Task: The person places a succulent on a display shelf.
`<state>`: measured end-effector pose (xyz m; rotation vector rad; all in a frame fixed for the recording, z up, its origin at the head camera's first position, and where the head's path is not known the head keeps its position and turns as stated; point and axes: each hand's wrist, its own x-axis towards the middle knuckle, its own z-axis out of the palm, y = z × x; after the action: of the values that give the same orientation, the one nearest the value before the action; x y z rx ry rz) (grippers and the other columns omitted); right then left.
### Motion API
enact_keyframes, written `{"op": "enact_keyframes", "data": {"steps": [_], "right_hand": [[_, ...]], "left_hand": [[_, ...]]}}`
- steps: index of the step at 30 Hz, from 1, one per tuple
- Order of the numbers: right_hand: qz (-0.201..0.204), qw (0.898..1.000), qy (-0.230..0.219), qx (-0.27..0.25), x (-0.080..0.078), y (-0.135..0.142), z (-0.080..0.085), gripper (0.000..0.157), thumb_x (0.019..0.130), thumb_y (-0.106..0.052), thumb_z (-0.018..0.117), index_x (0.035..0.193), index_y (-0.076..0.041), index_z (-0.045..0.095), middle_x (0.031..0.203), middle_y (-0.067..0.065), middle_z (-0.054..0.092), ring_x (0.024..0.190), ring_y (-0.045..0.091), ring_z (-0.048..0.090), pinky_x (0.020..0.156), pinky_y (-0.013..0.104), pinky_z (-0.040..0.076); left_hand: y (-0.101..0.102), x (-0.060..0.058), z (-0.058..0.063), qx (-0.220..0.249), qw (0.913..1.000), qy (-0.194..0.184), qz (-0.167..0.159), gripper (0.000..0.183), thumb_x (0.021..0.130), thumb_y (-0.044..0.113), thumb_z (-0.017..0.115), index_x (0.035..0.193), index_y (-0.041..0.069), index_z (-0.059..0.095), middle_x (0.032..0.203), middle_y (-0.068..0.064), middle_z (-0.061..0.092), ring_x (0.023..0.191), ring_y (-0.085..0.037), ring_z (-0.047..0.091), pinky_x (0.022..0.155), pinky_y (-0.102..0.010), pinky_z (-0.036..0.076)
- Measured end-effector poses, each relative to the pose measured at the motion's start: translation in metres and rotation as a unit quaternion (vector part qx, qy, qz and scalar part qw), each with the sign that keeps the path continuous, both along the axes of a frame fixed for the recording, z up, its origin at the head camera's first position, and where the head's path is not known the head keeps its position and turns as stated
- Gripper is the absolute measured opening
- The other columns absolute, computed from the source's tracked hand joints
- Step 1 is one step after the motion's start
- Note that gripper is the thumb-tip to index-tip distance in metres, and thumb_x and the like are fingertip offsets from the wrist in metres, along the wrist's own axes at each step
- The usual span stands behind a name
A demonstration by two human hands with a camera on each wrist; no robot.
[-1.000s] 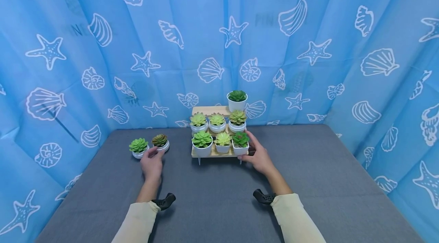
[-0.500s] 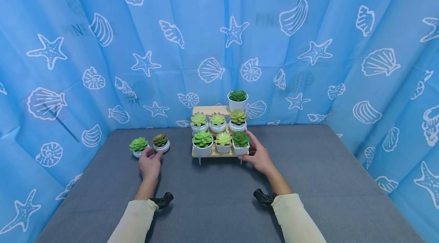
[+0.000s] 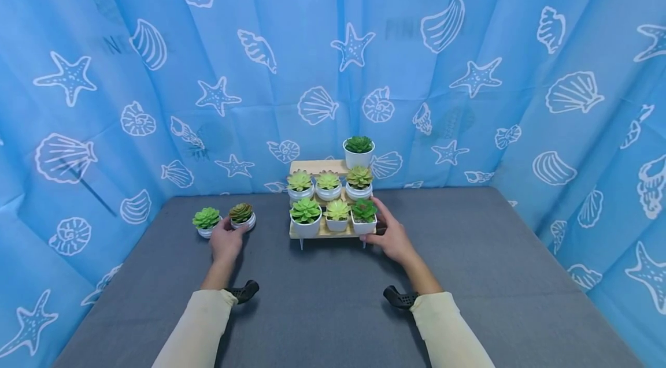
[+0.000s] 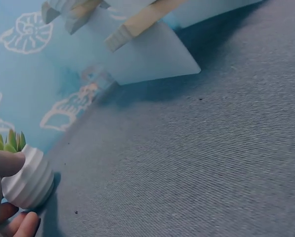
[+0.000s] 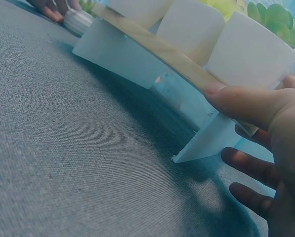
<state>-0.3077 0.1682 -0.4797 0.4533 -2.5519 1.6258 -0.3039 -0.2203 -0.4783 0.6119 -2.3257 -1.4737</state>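
Observation:
My left hand [image 3: 226, 245] holds a small potted succulent [image 3: 241, 213] with brownish-green leaves, standing on the table at the left. In the left wrist view my thumb lies across its ribbed white pot [image 4: 32, 180], with fingertips below. My right hand [image 3: 393, 239] grips the right end of a tiered wooden plant stand [image 3: 317, 167]. The right wrist view shows that thumb on the front edge of the lower board [image 5: 159, 45], beside a clear side support [image 5: 199, 140]. Several white-potted succulents fill the lower and middle tiers; a dark green succulent [image 3: 359, 151] stands at the right of the top tier.
Another bright green potted succulent [image 3: 206, 221] stands just left of my left hand. The grey cloth-covered table [image 3: 322, 304] extends in front of the stand. Behind it hangs a blue curtain [image 3: 260, 131] with white shell and starfish prints.
My left hand has shifted slightly left, its fingers now between the two loose pots and its thumb against the brownish-green succulent's pot. My right hand stays on the plant stand.

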Motion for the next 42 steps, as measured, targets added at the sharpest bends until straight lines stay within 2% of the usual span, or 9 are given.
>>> {"op": "enact_keyframes", "data": {"steps": [7, 18, 20, 26, 28, 35, 42], "right_hand": [[-0.002, 1.000, 0.003, -0.002, -0.001, 0.000, -0.001, 0.094, 0.078, -0.010, 0.082, 0.153, -0.026, 0.027, 0.129, 0.019, 0.059, 0.110, 0.034, 0.060, 0.090, 0.053, 0.047], [-0.005, 1.000, 0.004, -0.001, -0.002, -0.001, -0.001, 0.094, 0.078, -0.010, 0.082, 0.153, -0.026, 0.028, 0.132, 0.020, 0.057, 0.113, 0.034, 0.058, 0.092, 0.055, 0.046], [-0.005, 1.000, 0.000, -0.001, 0.001, -0.002, 0.002, 0.094, 0.079, -0.009, 0.082, 0.154, -0.024, 0.027, 0.132, 0.021, 0.057, 0.113, 0.035, 0.058, 0.092, 0.055, 0.046], [0.008, 1.000, -0.002, -0.012, 0.019, -0.006, 0.028, 0.092, 0.079, -0.001, 0.079, 0.153, -0.010, 0.026, 0.131, 0.028, 0.054, 0.113, 0.044, 0.056, 0.092, 0.060, 0.043], [0.010, 1.000, 0.000, -0.010, 0.021, -0.006, 0.030, 0.091, 0.079, -0.001, 0.078, 0.153, -0.008, 0.026, 0.131, 0.029, 0.054, 0.114, 0.044, 0.055, 0.092, 0.060, 0.043], [-0.001, 1.000, 0.002, -0.002, 0.002, -0.001, 0.003, 0.094, 0.079, -0.008, 0.081, 0.154, -0.022, 0.026, 0.133, 0.022, 0.056, 0.115, 0.036, 0.056, 0.094, 0.056, 0.044], [0.002, 1.000, 0.009, -0.006, -0.002, 0.000, -0.003, 0.095, 0.078, -0.009, 0.082, 0.154, -0.025, 0.027, 0.132, 0.019, 0.057, 0.113, 0.035, 0.058, 0.092, 0.055, 0.045]], "left_hand": [[-0.002, -0.007, 0.003, -0.018, 0.9995, -0.024, -0.007, 0.060, 0.089, 0.020, 0.070, 0.138, -0.006, 0.046, 0.133, -0.027, 0.051, 0.125, -0.039, 0.045, 0.104, -0.052, 0.034], [-0.006, -0.014, 0.002, -0.045, 0.9981, -0.033, -0.027, 0.068, 0.086, 0.022, 0.074, 0.139, -0.007, 0.043, 0.133, -0.029, 0.048, 0.124, -0.041, 0.044, 0.104, -0.054, 0.034], [-0.006, -0.015, 0.002, -0.049, 0.9978, -0.035, -0.030, 0.068, 0.086, 0.021, 0.074, 0.139, -0.008, 0.042, 0.133, -0.030, 0.048, 0.125, -0.042, 0.044, 0.104, -0.054, 0.034], [-0.004, -0.014, 0.002, -0.056, 0.9974, -0.035, -0.029, 0.068, 0.085, 0.021, 0.074, 0.138, -0.009, 0.043, 0.132, -0.030, 0.049, 0.124, -0.042, 0.044, 0.104, -0.054, 0.034], [-0.003, -0.013, 0.003, -0.057, 0.9974, -0.034, -0.028, 0.068, 0.085, 0.021, 0.075, 0.138, -0.009, 0.044, 0.132, -0.030, 0.050, 0.123, -0.042, 0.045, 0.103, -0.054, 0.035], [-0.004, -0.012, 0.004, -0.059, 0.9968, -0.040, -0.037, 0.071, 0.084, 0.023, 0.076, 0.139, -0.008, 0.044, 0.131, -0.029, 0.051, 0.122, -0.041, 0.046, 0.103, -0.054, 0.036], [-0.010, -0.012, 0.006, -0.064, 0.9946, -0.055, -0.061, 0.075, 0.085, 0.028, 0.075, 0.141, -0.008, 0.041, 0.134, -0.030, 0.049, 0.125, -0.042, 0.044, 0.103, -0.055, 0.035]]}}
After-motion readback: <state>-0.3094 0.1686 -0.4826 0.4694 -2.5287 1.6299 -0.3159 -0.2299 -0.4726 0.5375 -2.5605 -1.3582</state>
